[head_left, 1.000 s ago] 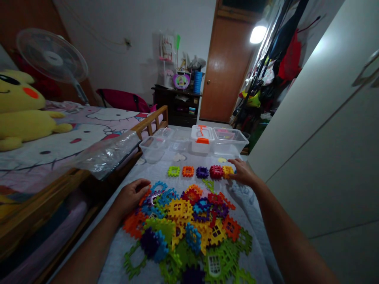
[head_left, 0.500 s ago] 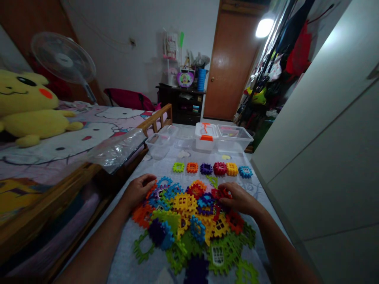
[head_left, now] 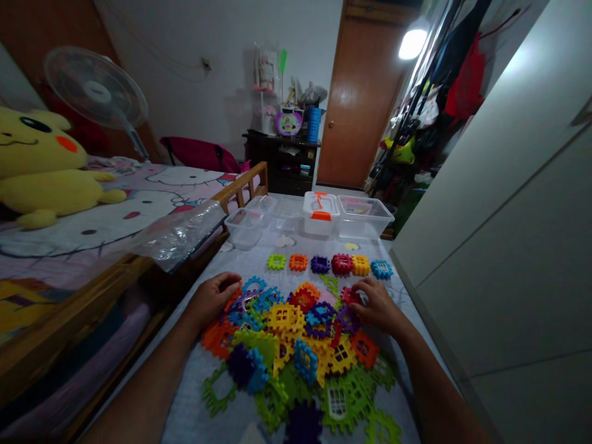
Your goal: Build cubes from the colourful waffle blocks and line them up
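Observation:
A heap of colourful interlocking plastic tiles (head_left: 296,345) lies on a pale cloth-covered table (head_left: 250,265). Beyond it stands a row of several small square tiles: green (head_left: 276,262), orange (head_left: 298,263), purple (head_left: 320,264), red (head_left: 342,264), yellow (head_left: 361,265), blue (head_left: 382,269). My left hand (head_left: 210,301) rests curled on the heap's left edge, fingers on an orange tile. My right hand (head_left: 377,305) sits at the heap's right edge, fingers pinched on a red tile (head_left: 349,296).
Clear plastic boxes (head_left: 363,217), one with an orange latch (head_left: 320,213), stand at the table's far end. A bed with a yellow plush (head_left: 41,166) and a plastic bag (head_left: 178,234) is at left. A white cabinet wall (head_left: 499,203) runs along the right.
My right hand came back from the blue tile at the row's right end to the heap, then lifted slightly onto a red tile. The left hand stayed put.

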`<state>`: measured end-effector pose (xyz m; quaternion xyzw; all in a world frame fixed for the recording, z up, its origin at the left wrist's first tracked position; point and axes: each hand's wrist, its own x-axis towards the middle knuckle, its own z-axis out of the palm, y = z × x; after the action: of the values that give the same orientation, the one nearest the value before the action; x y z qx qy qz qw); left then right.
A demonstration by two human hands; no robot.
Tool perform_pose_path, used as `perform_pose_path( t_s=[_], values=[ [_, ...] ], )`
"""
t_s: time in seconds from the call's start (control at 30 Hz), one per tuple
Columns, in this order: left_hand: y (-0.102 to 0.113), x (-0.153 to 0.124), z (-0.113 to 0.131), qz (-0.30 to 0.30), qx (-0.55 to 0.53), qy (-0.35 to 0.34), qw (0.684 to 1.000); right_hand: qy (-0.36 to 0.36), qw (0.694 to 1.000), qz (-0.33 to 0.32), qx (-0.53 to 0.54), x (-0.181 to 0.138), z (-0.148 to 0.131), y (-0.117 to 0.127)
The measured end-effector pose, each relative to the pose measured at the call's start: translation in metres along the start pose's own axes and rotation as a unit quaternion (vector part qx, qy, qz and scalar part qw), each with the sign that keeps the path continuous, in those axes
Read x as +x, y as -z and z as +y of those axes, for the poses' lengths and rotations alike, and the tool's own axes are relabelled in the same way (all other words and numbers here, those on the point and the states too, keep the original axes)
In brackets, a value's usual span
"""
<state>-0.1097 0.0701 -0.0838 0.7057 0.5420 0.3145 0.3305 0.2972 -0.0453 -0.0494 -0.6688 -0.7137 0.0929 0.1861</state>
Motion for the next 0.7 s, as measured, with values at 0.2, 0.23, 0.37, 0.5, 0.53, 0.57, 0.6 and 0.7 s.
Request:
perform_pose_path(
  t_s=[0.2,0.23,0.37,0.5,0.53,0.57,0.6,0.7],
  values=[
    [0.0,-0.001,0.007,0.001,-0.002,0.009,1.0,0.08,0.996,-0.006,0.04,0.01,-0.044,0.003],
    [0.001,-0.002,0.009,0.003,-0.002,0.008,1.0,0.093,0.994,-0.026,0.041,0.013,-0.055,0.002],
    [0.001,-0.003,0.012,0.005,-0.01,0.01,1.0,0.123,0.988,-0.091,0.007,0.028,-0.089,-0.005],
    [0.0,-0.004,0.013,-0.005,-0.028,0.019,0.999,0.14,0.98,-0.143,-0.021,0.041,-0.104,-0.011],
    [0.0,-0.004,0.013,-0.005,-0.03,0.02,0.999,0.14,0.979,-0.147,-0.024,0.044,-0.105,-0.013],
    [0.0,-0.004,0.014,-0.005,-0.031,0.02,0.999,0.138,0.979,-0.15,-0.026,0.046,-0.106,-0.013],
    [0.0,-0.004,0.014,-0.003,-0.03,0.021,0.999,0.135,0.979,-0.153,-0.024,0.047,-0.106,-0.014],
    [0.001,-0.004,0.017,0.006,-0.029,0.024,0.999,0.125,0.98,-0.156,-0.008,0.049,-0.104,-0.016]
  ],
)
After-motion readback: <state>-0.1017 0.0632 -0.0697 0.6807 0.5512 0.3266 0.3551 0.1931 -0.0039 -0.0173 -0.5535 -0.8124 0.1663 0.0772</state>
